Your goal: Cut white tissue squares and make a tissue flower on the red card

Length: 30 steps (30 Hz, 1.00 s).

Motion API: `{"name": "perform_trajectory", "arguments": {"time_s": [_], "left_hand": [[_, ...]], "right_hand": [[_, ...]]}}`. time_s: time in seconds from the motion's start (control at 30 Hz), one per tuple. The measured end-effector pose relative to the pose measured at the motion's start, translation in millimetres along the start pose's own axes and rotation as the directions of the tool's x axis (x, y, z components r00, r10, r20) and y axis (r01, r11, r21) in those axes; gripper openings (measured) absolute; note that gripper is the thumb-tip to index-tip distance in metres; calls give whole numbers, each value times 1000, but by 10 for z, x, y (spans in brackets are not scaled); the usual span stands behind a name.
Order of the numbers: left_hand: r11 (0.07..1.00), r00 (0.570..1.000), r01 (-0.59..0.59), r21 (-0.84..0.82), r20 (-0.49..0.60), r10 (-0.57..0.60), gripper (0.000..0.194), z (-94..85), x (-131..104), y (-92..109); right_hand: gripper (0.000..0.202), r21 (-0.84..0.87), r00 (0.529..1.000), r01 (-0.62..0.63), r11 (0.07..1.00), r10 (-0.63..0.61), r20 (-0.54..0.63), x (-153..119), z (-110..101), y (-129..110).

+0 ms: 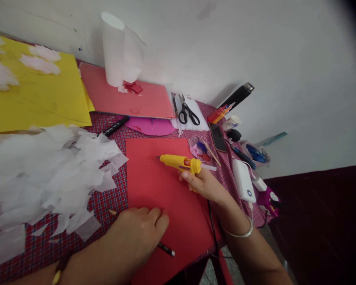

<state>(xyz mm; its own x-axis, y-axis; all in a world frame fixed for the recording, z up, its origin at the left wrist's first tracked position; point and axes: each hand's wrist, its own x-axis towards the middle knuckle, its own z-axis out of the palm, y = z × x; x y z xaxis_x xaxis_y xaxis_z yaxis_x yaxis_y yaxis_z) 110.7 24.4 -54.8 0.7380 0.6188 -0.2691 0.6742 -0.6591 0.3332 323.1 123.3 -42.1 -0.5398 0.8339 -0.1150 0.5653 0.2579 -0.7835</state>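
Observation:
My right hand (203,184) grips a yellow glue gun (179,162), its nozzle pointing left and touching a red paper sheet (163,186) near a small wet spot. My left hand (138,233) lies flat on the lower left part of that sheet, fingers together, pressing it down. A black pencil (166,249) sticks out from under this hand. A heap of white tissue paper pieces (44,174) lies to the left on the checked tablecloth (106,202).
Yellow paper with white tufts (35,91), a pink sheet (121,97) and a white paper roll (115,51) lie at the back. Black scissors (188,113), a black marker (116,126), a phone (218,136), a white power bank (243,180) and pens sit at right, near the table edge.

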Motion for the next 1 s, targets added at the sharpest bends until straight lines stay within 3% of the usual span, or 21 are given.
{"name": "perform_trajectory", "arguments": {"time_s": [0.5, 0.83, 1.0], "left_hand": [[999, 994, 14, -50, -104, -19, 42, 89, -11, -12], [1000, 997, 16, -1, -76, -16, 44, 120, -16, -19], [999, 991, 3, -45, -134, -9, 39, 132, -29, -17]], "right_hand": [[60, 32, 999, 5, 999, -3, -53, 4, 9, -96], [55, -4, 999, 17, 1000, -18, -40, -22, 9, -141], [60, -31, 1000, 20, 999, -20, 2, -19, 0, -123]]}}
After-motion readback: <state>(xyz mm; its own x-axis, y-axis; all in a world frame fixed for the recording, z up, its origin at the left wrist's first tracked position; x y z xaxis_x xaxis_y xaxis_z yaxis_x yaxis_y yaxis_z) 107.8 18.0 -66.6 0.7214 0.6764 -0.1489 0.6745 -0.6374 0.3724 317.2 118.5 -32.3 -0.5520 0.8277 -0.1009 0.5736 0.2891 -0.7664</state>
